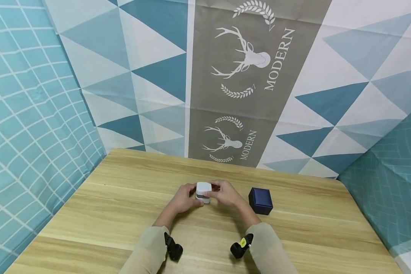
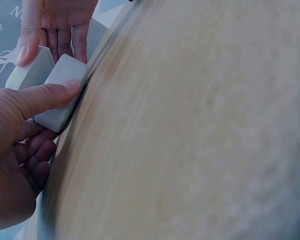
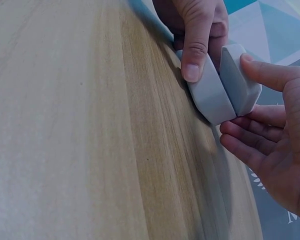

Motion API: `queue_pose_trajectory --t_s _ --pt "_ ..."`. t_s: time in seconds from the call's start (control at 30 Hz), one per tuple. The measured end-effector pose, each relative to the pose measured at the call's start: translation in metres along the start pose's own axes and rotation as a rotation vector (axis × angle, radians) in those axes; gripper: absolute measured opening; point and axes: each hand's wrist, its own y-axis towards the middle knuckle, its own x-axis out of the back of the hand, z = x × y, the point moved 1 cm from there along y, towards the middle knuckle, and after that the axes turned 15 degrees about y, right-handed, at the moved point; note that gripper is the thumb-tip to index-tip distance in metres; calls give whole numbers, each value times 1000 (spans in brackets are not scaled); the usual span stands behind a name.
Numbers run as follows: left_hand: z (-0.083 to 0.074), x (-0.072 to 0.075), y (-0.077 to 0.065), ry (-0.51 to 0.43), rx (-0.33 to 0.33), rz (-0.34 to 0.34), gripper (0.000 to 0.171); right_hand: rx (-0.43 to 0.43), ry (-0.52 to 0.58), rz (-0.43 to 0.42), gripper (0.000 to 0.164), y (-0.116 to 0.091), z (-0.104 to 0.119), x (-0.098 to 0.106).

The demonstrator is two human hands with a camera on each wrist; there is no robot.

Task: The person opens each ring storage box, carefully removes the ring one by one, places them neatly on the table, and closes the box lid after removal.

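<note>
A small white box with rounded corners stands on the wooden table between the two hands. Its lid [image 1: 203,187] is tilted up from its base [image 1: 206,201], leaving a dark wedge-shaped gap that both wrist views show. My left hand [image 1: 183,198] grips the base, thumb along its near side and fingers behind it. The right hand [image 1: 227,193] pinches the lid, with the thumb on the front face; its other fingers extend behind the box. In the right wrist view, the lid [image 3: 241,82] meets the base [image 3: 210,92] at one end. The inside of the box is hidden.
A closed navy-blue box [image 1: 261,199] sits on the wooden table [image 1: 315,228] to the right of the right hand. Behind the table's far edge hangs a patterned cloth [image 1: 222,95], and a blue checked cloth [image 1: 31,114] hangs at the left.
</note>
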Motion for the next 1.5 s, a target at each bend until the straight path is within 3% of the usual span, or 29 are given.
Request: queue_pose_trajectory --t_s 1.5 --pt "3 -1 0 1 -6 6 69 -35 -16 -2 49 0 2 1"
